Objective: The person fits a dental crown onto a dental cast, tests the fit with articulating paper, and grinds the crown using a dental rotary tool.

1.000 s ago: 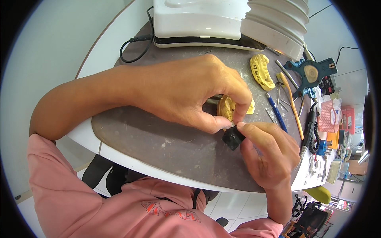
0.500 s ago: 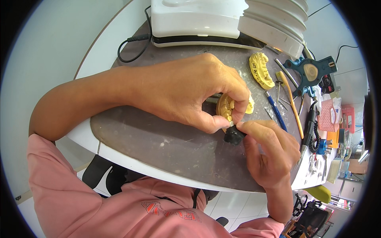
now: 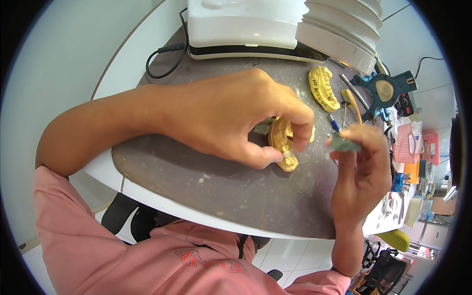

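Note:
A yellow plaster dental model (image 3: 281, 133) rests on the brown bench mat, with a small whitish tooth near its front end. My left hand (image 3: 236, 115) is closed round that part, the thumb on its outer side and the index finger on the inner side. Off to the right of the model, my right hand (image 3: 361, 182) pinches a dark grey-green crumpled piece (image 3: 345, 143) between thumb and fingers. Motion blurs this piece, so its kind cannot be made out. A second yellow plaster model (image 3: 323, 88), with handwriting on its side, lies farther back.
Behind my hands stand a white machine (image 3: 241, 24) and a ribbed white hose (image 3: 341, 29). To the right are a blue pen (image 3: 334, 122), a brush (image 3: 351, 101), metal tools and a dark teal articulator (image 3: 386, 91). A pink basket (image 3: 405, 142) stands beyond.
My right hand has lifted away from the model to the right, carrying the dark piece. The model's near end and whitish tooth are now uncovered. My left hand has stayed almost still.

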Demonstrator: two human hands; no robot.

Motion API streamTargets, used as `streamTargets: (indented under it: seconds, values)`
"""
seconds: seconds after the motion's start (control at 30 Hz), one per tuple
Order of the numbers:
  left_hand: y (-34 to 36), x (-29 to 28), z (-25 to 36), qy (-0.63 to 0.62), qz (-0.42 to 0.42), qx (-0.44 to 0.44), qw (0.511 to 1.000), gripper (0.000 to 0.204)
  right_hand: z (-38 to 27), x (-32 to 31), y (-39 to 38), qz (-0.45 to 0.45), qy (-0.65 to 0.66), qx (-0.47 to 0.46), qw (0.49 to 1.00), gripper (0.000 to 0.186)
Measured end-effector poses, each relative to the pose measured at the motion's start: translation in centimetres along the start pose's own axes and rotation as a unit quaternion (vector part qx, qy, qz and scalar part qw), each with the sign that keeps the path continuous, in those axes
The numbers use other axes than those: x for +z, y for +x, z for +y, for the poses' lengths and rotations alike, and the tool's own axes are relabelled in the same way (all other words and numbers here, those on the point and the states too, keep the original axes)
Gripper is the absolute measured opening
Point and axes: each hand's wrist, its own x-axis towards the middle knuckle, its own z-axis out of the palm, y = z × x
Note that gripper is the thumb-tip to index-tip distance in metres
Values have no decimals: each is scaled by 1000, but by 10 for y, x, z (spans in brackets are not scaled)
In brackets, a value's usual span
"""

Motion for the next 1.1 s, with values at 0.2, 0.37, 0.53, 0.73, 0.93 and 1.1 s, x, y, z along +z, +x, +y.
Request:
streamTargets:
  seconds: [0.2, 0.37, 0.53, 0.73, 0.93, 1.1]
  values:
    - [2, -8, 12, 65, 92, 50, 992, 54, 8, 4, 8, -71, 145, 94, 982, 7]
    - [-13, 23, 35, 273, 136, -85, 949, 88, 3, 4, 2, -97, 157, 102, 978, 2]
    - [-14, 43, 28, 259, 172, -75, 948, 73, -9, -18, -19, -126, 115, 124, 978, 12]
    - [-4, 34, 8, 79, 124, -28, 989, 50, -15, -36, -7, -35, -86, -26, 995, 19]
    - [0, 34, 4, -30, 147, -35, 988, 39, -23, -36, 11, -38, -145, -108, 983, 21]
    - [4, 33, 8, -58, 156, -64, 984, 26, -21, -30, 20, -80, -186, -175, 964, 22]
